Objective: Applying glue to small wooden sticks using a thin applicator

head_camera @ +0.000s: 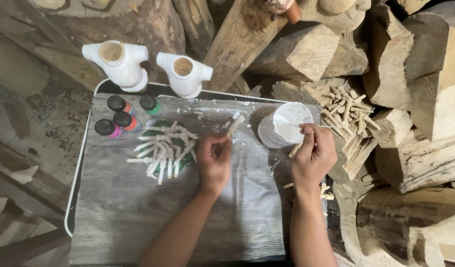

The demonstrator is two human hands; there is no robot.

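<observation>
The left hand (214, 159) is sitting near the middle of the frame, its fingers curled and pinching a small wooden peg (233, 126) whose upper end is coated white; the peg is slanting up and to the right from the fingertips. The right hand (314, 154) is resting just right of centre, its fingers pressed together around a thin brush (306, 129) whose tip is reaching over the rim of a white plastic cup (285, 125). The cup is standing just above and left of that hand and is holding white paint.

Both hands are working over a grey wood-grain board (138, 212) that is filling the lower middle of the frame. Left of the left hand, a pile of white-painted pegs (163, 151) is lying across a green lid (180, 158). Above and left of that pile, four small paint bottles (121, 118) with black caps are standing together. In the upper left, two white-painted carved torso shapes (151, 66) with hollow necks are standing at the board's far edge.

To the right of the cup, a heap of unpainted wooden pegs (346, 109) is lying on a rough block. A few loose bare pegs (326, 192) are lying beside the right wrist. Split logs (425, 99) are crowding the upper and right parts of the frame.
</observation>
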